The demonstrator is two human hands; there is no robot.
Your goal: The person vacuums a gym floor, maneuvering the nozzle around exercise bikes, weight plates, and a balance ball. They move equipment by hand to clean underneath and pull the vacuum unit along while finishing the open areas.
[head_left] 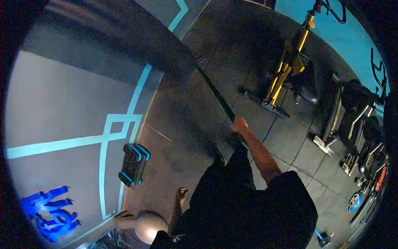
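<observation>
The right hand (239,123) is clamped around the near end of a long black pole (215,93), which slants up and to the left from the fist across the floor, its far end meeting the dark rubber floor tiles (195,137) near the edge of a dark band. The left hand (181,193) hangs lower at the person's side, fingers loosely open and holding nothing, well apart from the right. The floor is in two parts: dark, square, seamed rubber tiles under the person and to the right, and a smooth grey floor (58,108) on the left painted with pale turquoise lines (103,139) that cross and form a small rectangle. A blue logo (49,211) is painted on the grey floor near the lower left. A black step platform with blue edges (134,164) lies on the seam between the two surfaces. A grey ball (150,226) sits near the bottom, just left of the person. To the right stand a yellow-framed exercise bike (288,66) and, further right, black and white gym machines (352,120), against a turquoise wall (352,37). The room is dim.
</observation>
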